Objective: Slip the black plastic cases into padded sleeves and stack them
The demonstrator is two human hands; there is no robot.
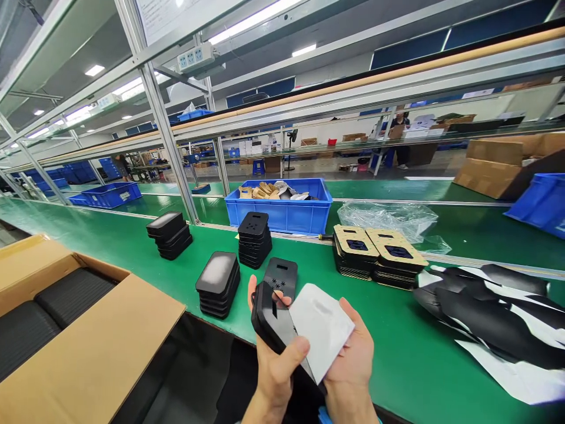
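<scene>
A: Grip?
B: Left hand (274, 368) wrapped round the black case (270, 321), thumb over its face, likely steadying it. Right hand (356, 359) behind the white sheet (322, 330); can't tell if it pinches.
A: Case position?
B: Tilted over the bench (397, 353)'s near edge, probably for a clear view of its face.
A: Front stack (218, 282)?
B: By the near edge, left of both hands. Piled, presumably to save room.

Bright, cool light falls from ceiling lamps (303, 50) and a tube (255, 22) overhead. Pale glare whitens a black stack (217, 273); film (388, 219) glints. The hands (279, 370) look sharp, the far background soft, the edges stretched wide-angle.
</scene>
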